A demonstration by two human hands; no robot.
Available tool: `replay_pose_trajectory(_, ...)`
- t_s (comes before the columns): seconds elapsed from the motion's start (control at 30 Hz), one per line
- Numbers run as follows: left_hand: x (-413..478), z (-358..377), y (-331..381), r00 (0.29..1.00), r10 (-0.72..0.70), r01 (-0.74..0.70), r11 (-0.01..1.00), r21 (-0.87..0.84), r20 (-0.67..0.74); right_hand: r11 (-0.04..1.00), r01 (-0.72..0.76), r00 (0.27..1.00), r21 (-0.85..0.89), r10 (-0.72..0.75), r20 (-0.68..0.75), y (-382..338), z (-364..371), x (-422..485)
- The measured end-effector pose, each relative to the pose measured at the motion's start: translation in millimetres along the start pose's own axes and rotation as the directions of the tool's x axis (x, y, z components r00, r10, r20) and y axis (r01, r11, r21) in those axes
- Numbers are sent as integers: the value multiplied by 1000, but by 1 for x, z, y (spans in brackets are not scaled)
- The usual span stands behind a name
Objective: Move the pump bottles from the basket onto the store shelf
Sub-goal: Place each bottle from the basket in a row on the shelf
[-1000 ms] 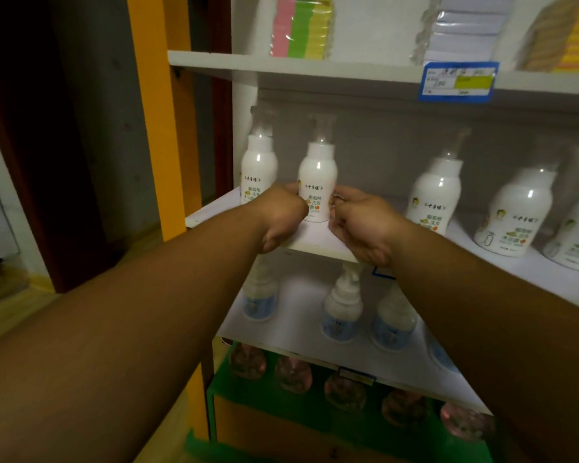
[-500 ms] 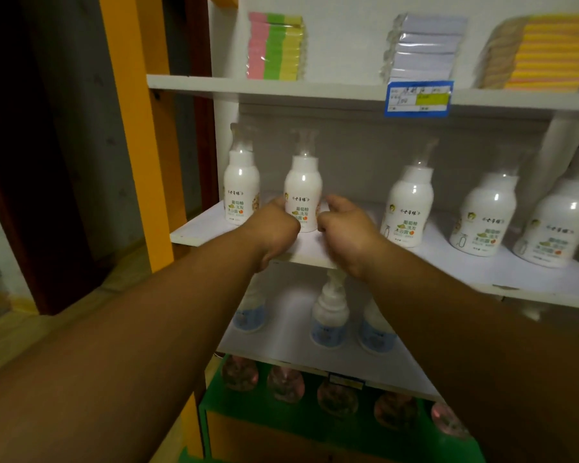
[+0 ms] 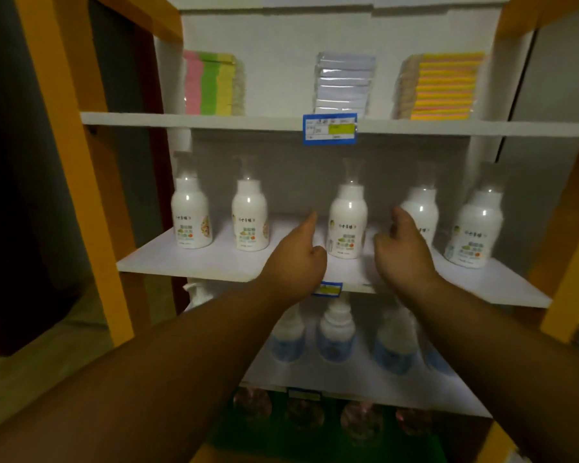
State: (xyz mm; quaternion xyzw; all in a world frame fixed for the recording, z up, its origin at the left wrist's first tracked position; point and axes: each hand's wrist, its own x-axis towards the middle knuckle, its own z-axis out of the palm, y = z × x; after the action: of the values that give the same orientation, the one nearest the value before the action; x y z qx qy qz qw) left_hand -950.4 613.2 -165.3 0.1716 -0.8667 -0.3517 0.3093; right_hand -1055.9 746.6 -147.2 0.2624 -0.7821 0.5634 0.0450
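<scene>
White pump bottles (image 3: 347, 222) upright on middle shelf (image 3: 198, 262), left hand (image 3: 296, 259) loosely curled, empty, right hand (image 3: 401, 255) half-open, empty, flanking the third

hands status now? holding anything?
Left hand: loosely curled, thumb up, empty, just left of the middle pump bottle.
Right hand: partly open, empty, just right of that bottle, not gripping it.

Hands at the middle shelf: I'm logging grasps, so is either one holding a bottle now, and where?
Nothing is held. The left hand and right hand flank the middle bottle, fingers loose, neither closed around it.
</scene>
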Motion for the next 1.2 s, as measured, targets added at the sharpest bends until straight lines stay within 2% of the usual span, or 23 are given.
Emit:
replay_pose_trajectory(0.13, 29, 1, 10, 990, -52, 45, 997, 56, 131, 995, 0, 995, -95, 10, 104, -6, 6, 13)
replay_pose_trajectory(0.23, 41, -3, 12, 982, -11, 15, 1000, -19, 189, 999, -22, 981, -34, 28, 193, -2, 12, 17)
replay_pose_trajectory(0.3, 40, 1, 10, 978, -16, 39, 994, -106, 209, 1000, -10, 980, -23, 14, 197, 1, 13, 18)
replay_pose_trajectory(0.43, 38, 5, 6, 982, -16, 43, 990, -136, 191, 999, -24, 984, 48, 16, 175, 4, 14, 22)
replay_pose_trajectory(0.53, 39, 4, 6, 987, -46, 66, 989, -130, 152, 994, -35, 983, 105, 16, 181, 6, 18, 25)
replay_pose_trajectory(0.67, 35, 4, 7, 991, -131, 133, 983, -123, 28, 994, -41, 981, 103, 21, 194, 1, 29, 26)
replay_pose_trajectory(0.83, 35, -2, 5, 952, -273, 243, 949, -199, -139, 991, 6, 975, 136, -36, 219, -3, 48, 24)
replay_pose_trajectory(1.1, 35, -4, 1, 933, -299, 258, 943, -208, -198, 956, -105, 923, 273, -8, 384, 1, 42, 29)
replay_pose_trajectory(1.2, 32, -9, -4, 936, -309, 246, 917, -313, -168, 947, -131, 915, 293, 1, 404, 3, 39, 31)
